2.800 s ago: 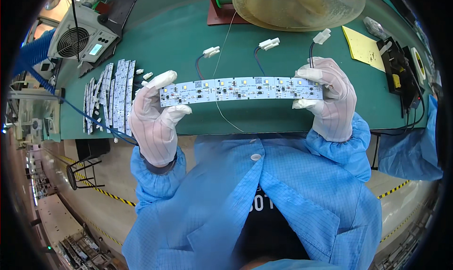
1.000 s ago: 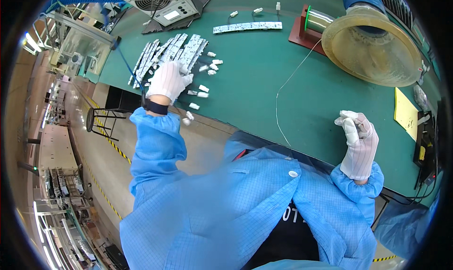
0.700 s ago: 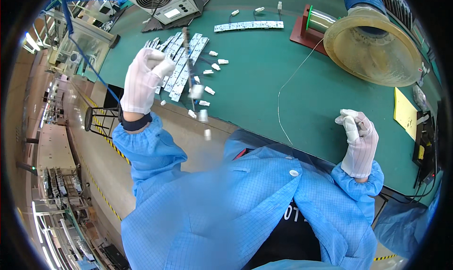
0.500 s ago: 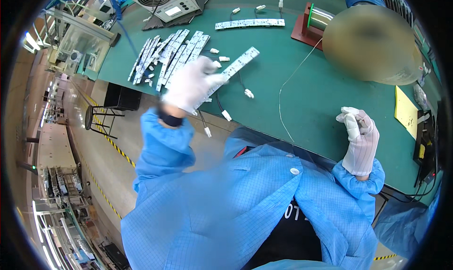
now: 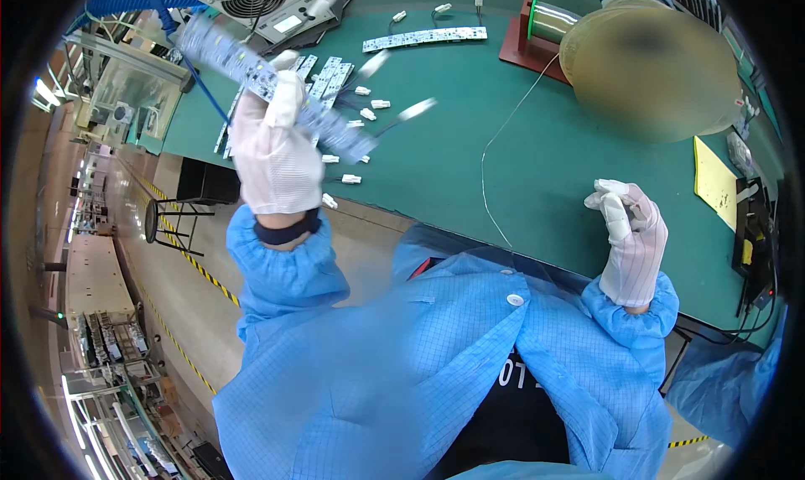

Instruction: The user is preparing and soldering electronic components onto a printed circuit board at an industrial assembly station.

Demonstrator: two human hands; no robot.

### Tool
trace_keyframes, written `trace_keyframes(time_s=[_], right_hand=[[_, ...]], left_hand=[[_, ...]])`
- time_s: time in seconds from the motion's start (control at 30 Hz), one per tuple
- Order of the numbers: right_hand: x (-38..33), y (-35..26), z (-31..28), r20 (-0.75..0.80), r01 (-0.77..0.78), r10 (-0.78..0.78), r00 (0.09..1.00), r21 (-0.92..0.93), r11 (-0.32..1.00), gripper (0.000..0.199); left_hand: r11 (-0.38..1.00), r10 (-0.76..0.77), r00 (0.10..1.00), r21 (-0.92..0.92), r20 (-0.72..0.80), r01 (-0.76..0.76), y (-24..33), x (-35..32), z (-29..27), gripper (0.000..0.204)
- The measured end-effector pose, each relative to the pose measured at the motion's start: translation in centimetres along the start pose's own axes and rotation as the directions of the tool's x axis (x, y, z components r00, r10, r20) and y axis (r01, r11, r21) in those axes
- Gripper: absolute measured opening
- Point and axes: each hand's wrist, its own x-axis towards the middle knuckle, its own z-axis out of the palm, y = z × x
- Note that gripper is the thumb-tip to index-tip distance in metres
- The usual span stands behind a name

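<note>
Nearest you, towards 4 o'clock, your right hand (image 5: 629, 237) lies at the tabletop (image 5: 436, 178)'s near edge, fingers curled with nothing seen between them; whether that grip is clenched cannot be told. Towards 10 o'clock, your left hand (image 5: 281, 157) grasps the held circuit strip (image 5: 243, 67) near its middle, thumb on top. The strip, blurred, runs from 10 to 4 o'clock, apparently raised over the strip pile (image 5: 331, 77), its white connectors (image 5: 417, 108) swung out towards 1 and 2 o'clock. To do this turn well, keep the hold central, pinch the edges rather than the components, and let the leads clear the pile. Half a second ago the strip pointed to 1 o'clock with leads hanging towards 5; your right hand keeps its pose. Farthest, near 12 o'clock, the lone strip (image 5: 425, 37) remains lying flat.
</note>
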Motion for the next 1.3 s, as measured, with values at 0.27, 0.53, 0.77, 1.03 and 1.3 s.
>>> trace_keyframes(time_s=[0.27, 0.53, 0.77, 1.03, 1.3], right_hand=[[-1.0, -2.2, 2.0, 0.058, 0.229, -0.225, 0.973, -0.052, 0.972, 0.057], [-0.4, -1.8, 1.2, -0.079, 0.291, -0.334, 0.939, -0.333, 0.897, 0.05], [-0.2, -1.6, 0.9, 0.032, 0.365, -0.388, 0.921, -0.42, 0.831, 0.048], [-0.1, -0.6, 1.0, 0.031, 0.316, -0.321, 0.947, -0.282, 0.906, 0.043], [0.4, -1.2, 0.6, -0.104, 0.203, -0.211, 0.972, -0.087, 0.975, 0.039]], left_hand=[[0.721, -0.332, 0.8, -0.413, 0.499, 0.557, 0.8, -6.1, 8.8, 0.039], [0.783, -0.311, 0.652, -0.203, 0.691, 0.589, 0.3, -8.4, 10.5, 0.06], [0.496, -0.241, 0.762, -0.599, 0.601, 0.629, 0.3, -9.0, 11.0, 0.044], [0.586, -0.254, 0.787, -0.559, 0.562, 0.587, 0.0, -8.8, 11.1, 0.048], [0.901, -0.177, 0.641, -0.14, 0.747, 0.411, -2.3, -5.4, 6.4, 0.065]])
